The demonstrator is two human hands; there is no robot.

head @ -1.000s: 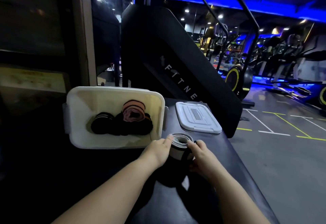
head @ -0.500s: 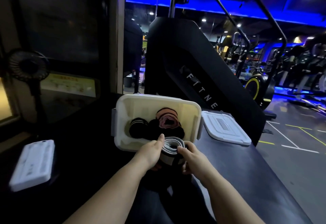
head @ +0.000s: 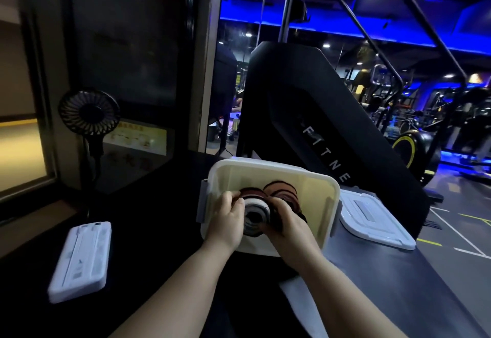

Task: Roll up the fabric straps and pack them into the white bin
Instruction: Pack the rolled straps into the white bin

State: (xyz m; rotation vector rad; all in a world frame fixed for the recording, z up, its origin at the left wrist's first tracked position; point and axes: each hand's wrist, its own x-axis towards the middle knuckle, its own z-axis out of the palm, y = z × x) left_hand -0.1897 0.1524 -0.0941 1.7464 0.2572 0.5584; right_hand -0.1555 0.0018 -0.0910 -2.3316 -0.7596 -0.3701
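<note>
The white bin [head: 322,206] stands on the dark table, its open top tilted toward me. Inside lie rolled straps, one dark [head: 251,192] and one pink and brown [head: 282,190]. A grey and white rolled strap [head: 255,214] is held over the bin's near part. My left hand [head: 228,218] grips its left side and my right hand [head: 288,223] grips its right side. My hands hide the roll's lower edge and whatever lies under it.
The bin's white lid [head: 372,222] lies to the right on the table. A white flat case [head: 81,260] rests at the left, with a small black fan [head: 89,117] behind it. A black fitness machine [head: 318,130] rises behind the bin. Pale fabric [head: 300,297] lies between my forearms.
Both hands carried the rolled strap forward from in front of the bin to inside its opening. The camera view swung left, so the fan and white case came into sight.
</note>
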